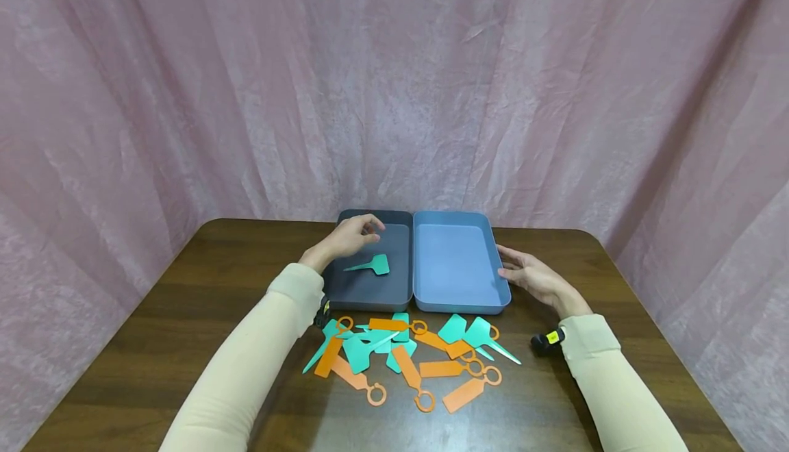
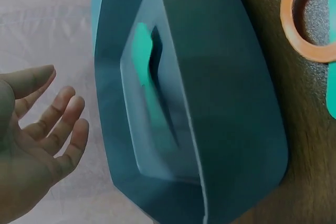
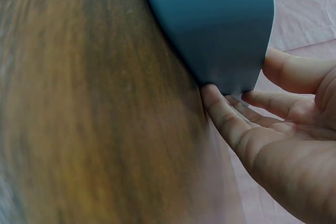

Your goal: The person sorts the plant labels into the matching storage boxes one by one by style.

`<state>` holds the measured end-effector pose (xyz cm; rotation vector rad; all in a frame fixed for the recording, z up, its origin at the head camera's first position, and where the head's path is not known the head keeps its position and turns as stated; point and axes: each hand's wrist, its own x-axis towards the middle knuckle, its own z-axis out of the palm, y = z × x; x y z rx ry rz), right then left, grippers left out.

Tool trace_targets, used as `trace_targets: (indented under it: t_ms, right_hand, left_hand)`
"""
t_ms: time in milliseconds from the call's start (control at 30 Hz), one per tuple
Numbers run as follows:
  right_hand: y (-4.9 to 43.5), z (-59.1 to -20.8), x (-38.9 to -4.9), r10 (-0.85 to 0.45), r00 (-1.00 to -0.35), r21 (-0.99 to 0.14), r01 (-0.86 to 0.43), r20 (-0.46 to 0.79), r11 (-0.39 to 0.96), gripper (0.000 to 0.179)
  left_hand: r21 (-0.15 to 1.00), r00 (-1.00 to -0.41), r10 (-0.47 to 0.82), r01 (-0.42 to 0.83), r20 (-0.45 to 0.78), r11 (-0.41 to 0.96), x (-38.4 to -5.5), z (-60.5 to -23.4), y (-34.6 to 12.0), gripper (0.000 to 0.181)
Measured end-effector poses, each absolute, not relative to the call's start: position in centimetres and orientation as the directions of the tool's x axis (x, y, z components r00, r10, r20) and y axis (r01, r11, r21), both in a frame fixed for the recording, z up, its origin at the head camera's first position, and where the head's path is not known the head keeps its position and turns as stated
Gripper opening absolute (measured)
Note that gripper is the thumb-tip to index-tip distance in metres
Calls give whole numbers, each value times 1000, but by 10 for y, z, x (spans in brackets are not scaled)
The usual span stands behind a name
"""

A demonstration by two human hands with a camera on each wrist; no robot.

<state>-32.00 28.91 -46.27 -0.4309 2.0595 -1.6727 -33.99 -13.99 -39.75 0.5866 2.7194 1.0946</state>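
My left hand hovers over the dark grey tray, its fingers loosely bent and holding nothing. Inside that tray lies one green T-shaped plant label, just below the hand; it also shows in the left wrist view as a green plant label. My right hand is at the right side of the blue tray. In the right wrist view, the fingertips of this hand touch the tray's outer wall low down, and the thumb lies by its rim.
The trays stand side by side at the table's back. In front of them several green plant labels and orange ring-ended tags lie scattered and overlapping on the wooden table. A pink curtain hangs behind.
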Motion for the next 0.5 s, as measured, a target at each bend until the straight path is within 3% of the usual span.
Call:
trace_targets:
  t_ms: [500]
  right_hand:
    - [292,-461,-317,-502,-853,-979,47,-143,198,71]
  left_hand:
    - [700,-868,494,380,44,605,-321,-394,-148,24]
